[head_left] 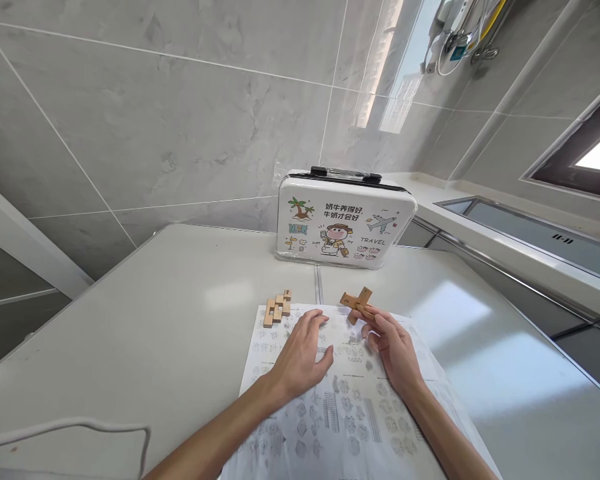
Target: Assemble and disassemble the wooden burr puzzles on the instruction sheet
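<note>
My right hand grips a wooden burr puzzle, partly joined, whose notched sticks cross one another. A number 2 is marked on one of its arms. My left hand hovers over the instruction sheet with fingers apart and nothing in them. Beyond the left hand, several notched wooden puzzle pieces lie side by side at the sheet's upper left corner. The sheet is printed with small grey diagrams and text. My fingers hide part of the crossed sticks.
A white cartoon-printed case with a black handle stands at the back of the white table. Behind it is a grey tiled wall. A cable lies at the lower left. At right runs a counter with a glass-topped panel.
</note>
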`<action>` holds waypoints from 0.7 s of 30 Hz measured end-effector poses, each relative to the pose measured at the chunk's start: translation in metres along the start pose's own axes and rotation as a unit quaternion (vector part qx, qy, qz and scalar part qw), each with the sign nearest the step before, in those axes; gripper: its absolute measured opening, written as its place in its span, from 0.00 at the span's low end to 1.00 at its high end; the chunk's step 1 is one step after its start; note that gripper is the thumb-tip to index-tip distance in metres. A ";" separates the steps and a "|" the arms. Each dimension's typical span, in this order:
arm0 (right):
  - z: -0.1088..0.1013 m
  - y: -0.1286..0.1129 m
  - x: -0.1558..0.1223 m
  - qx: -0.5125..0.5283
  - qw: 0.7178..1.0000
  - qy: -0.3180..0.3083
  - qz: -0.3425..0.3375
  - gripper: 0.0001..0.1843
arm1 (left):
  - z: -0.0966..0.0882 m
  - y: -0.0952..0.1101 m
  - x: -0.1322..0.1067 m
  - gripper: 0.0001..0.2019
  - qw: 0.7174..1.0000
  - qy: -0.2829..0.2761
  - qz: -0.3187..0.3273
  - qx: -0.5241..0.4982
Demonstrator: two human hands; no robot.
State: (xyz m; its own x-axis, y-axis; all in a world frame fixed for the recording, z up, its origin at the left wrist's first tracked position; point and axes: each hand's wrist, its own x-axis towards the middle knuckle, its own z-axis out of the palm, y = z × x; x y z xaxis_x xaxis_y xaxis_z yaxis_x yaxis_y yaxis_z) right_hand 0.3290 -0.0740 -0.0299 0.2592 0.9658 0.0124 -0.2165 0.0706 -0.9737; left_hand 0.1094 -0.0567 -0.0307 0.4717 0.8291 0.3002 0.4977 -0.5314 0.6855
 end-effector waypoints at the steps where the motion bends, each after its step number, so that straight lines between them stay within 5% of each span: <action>1: 0.000 0.000 0.000 0.012 1.000 0.005 0.002 0.15 | -0.001 0.001 0.000 0.24 1.000 0.002 -0.002 -0.004; 10: -0.002 -0.001 0.000 0.024 0.998 -0.011 0.054 0.23 | -0.008 0.010 0.001 0.30 0.995 -0.024 -0.052 -0.076; 21: 0.000 0.000 -0.010 0.004 0.982 -0.166 0.087 0.25 | -0.015 0.016 0.002 0.50 0.981 -0.102 -0.051 -0.157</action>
State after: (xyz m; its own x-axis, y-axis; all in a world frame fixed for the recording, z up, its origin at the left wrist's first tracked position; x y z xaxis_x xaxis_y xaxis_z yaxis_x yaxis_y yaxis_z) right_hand 0.3260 -0.0837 -0.0300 -0.1027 0.9916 -0.0788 -0.2376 -0.1014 -0.9661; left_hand 0.1077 -0.0607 -0.0091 0.5825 0.8065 0.1018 0.3162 -0.3402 0.8856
